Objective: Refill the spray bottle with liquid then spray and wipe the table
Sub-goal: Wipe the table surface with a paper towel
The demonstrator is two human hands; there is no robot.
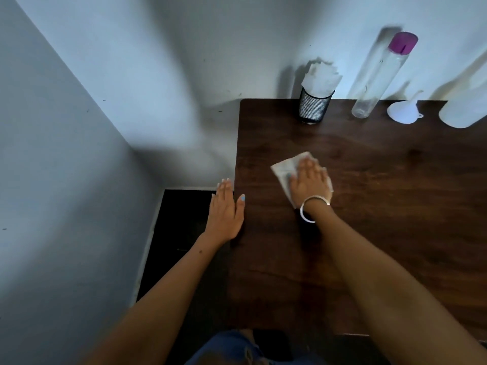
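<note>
The left hand rests flat on the dark wooden table at its left edge, fingers straight and together. Just right, the right hand presses a white paper wipe with flat fingers. A wide sweep toward the back edge could topple the tall clear purple-capped bottle.

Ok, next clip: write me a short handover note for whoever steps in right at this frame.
Right hand: flat on the white wipe, pressing it to the table near its left side.
Left hand: open, resting at the table's left edge, holding nothing.
Along the back wall: mesh cup of wipes, clear bottle with purple cap, white funnel, and a white bottle cut off by the frame.
Done: wiping is under way. Refill and spraying cannot be confirmed here.
Left: wipe the rest of the table.
</note>
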